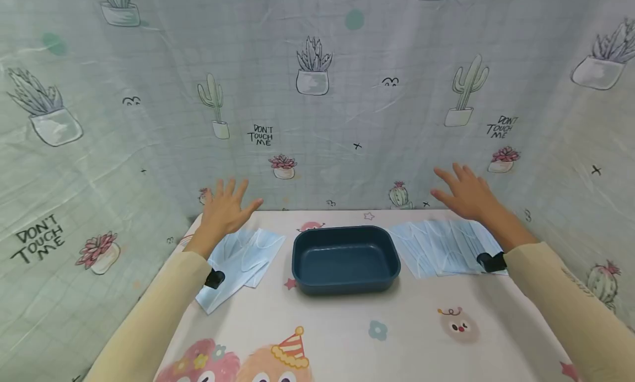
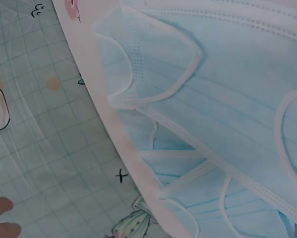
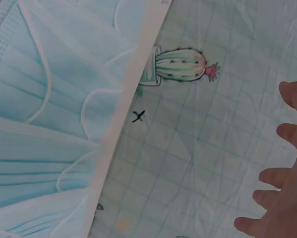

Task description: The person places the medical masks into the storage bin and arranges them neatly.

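My left hand (image 1: 222,210) is held up over the left pile of light blue face masks (image 1: 248,255), fingers spread and nothing in them. Above the right pile of face masks (image 1: 446,247), my right hand (image 1: 468,193) is raised too, its fingers apart and holding nothing. Between the two piles stands a dark blue rectangular tray (image 1: 345,288), with no contents showing inside. The left wrist view shows overlapping masks (image 2: 227,89) with white ear loops; the right wrist view shows fanned masks (image 3: 34,148) beside the spread fingers (image 3: 274,178).
The table (image 1: 342,338) has a pale cover printed with cartoon figures. A grey-green curtain (image 1: 357,117) with cactus drawings hangs behind it and along both sides, close to the table's edges.
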Demonstrator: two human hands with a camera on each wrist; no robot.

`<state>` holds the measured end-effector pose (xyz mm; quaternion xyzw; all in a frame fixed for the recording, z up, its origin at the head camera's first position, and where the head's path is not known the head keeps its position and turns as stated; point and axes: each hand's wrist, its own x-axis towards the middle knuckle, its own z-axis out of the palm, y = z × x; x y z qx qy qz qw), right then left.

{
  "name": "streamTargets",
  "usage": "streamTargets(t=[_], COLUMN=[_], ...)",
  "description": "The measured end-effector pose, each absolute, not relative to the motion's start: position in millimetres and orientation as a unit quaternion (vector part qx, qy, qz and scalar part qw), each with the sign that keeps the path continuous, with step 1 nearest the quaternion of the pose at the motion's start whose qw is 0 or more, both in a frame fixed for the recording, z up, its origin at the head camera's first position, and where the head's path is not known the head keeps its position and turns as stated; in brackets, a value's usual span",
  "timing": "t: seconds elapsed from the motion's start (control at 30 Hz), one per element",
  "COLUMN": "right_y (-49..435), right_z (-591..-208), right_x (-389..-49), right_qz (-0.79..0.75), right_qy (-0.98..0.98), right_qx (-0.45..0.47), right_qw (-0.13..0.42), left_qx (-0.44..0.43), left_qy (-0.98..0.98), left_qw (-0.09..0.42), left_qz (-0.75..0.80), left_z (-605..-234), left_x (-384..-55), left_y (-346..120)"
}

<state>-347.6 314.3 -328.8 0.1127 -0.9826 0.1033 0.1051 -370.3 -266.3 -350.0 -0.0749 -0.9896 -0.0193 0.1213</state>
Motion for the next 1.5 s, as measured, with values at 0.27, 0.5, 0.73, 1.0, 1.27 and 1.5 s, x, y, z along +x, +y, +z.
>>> streamTargets(t=[0.27, 0.5, 0.73, 1.0, 1.27, 1.5], right_y=[306, 299, 306, 329, 365, 394], right_z=[-341, -348, -367, -384, -397, -408], right_x=[-322, -298, -289, -287, -290, -291], right_qz=[0.095, 0.129, 0.208, 0.278, 0.368, 0.437], right_qy=[-0.971, -0.969, -0.957, -0.948, -0.922, -0.89], right_qx=[0.141, 0.154, 0.156, 0.107, 0.043, -0.007], right_qw=[0.166, 0.144, 0.13, 0.113, 0.112, 0.13], left_qx=[-0.078, -0.09, -0.096, -0.091, -0.062, -0.051], left_qy=[-0.987, -0.978, -0.953, -0.891, -0.845, -0.799], left_qw=[0.134, 0.153, 0.144, 0.092, 0.045, 0.021], left_qz=[-0.038, -0.108, -0.249, -0.435, -0.529, -0.599], left_z=[-360, -370, -386, -403, -429, -442], left_x=[-357, -337, -317, -304, -302, -301], left_y=[-255, -242, -221, -195, -165, -150])
